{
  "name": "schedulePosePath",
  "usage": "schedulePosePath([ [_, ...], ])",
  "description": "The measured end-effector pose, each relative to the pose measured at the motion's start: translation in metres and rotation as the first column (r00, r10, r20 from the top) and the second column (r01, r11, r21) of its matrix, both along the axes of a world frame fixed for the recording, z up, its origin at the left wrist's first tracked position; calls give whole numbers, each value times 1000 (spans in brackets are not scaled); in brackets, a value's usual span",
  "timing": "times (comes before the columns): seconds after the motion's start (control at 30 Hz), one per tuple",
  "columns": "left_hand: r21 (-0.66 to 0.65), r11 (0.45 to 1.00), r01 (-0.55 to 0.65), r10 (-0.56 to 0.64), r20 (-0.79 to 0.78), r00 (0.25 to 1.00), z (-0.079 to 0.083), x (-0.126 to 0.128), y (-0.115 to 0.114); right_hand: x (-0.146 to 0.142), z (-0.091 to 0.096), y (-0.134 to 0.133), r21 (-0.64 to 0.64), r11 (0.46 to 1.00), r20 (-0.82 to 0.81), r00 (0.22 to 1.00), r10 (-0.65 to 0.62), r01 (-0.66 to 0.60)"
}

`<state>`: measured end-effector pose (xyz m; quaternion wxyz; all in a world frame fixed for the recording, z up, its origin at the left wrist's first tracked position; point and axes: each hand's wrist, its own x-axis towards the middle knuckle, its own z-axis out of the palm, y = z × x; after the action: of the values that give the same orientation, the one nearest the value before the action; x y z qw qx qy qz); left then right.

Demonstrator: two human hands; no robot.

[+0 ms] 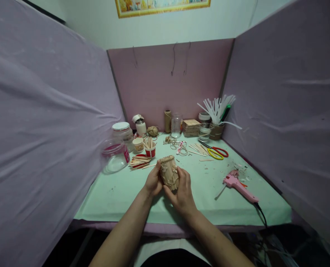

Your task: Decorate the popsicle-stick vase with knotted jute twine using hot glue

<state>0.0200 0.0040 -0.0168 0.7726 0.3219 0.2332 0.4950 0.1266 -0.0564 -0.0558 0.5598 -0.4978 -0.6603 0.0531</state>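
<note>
Between my two hands is a small wooden cup-like holder [169, 173], its side covered with pale stick pieces and a braided twine band around its top rim. It leans slightly, held above the front middle of the table. My left hand [153, 181] wraps its left side. My right hand [183, 189] grips the right side, with the thumb near the bottom. Small petal-like bits stick out from the holder's surface. The palms hide parts of its sides. A pink glue gun [241, 187] lies on the right, apart from my hands.
Scissors [216, 152] and loose thin sticks [198, 150] lie right of centre. Clear jars [115, 157], a red cup of sticks [150, 150] and a stick pile [139, 162] stand left. Behind are twine [153, 131], stacked wooden squares [191, 128] and a pot of glue sticks [216, 130].
</note>
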Motion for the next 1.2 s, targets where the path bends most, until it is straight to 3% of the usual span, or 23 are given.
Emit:
schedulePosePath([
  [0.2,4,1000,11,-11,98,995,2,-6,3,2,-2,2,14,999,-88,995,47,-46],
  [0.3,39,999,-23,18,124,992,3,-12,5,3,0,0,-53,981,-184,967,175,-187],
  [0.47,196,978,73,-103,149,983,2,-18,5,5,4,-4,-127,863,-418,815,401,-490],
  [0.7,191,981,31,-58,140,988,0,-16,2,7,5,-1,-83,785,-589,666,458,-613],
  [0.77,178,984,29,-58,158,986,4,-16,2,9,3,2,-72,759,-677,590,440,-648],
  [0.97,113,993,31,-50,166,985,6,-15,4,8,4,6,29,630,-904,248,347,-776],
  [1.2,81,997,0,-12,145,989,1,-11,4,5,23,-2,97,560,-954,84,289,-823],
])
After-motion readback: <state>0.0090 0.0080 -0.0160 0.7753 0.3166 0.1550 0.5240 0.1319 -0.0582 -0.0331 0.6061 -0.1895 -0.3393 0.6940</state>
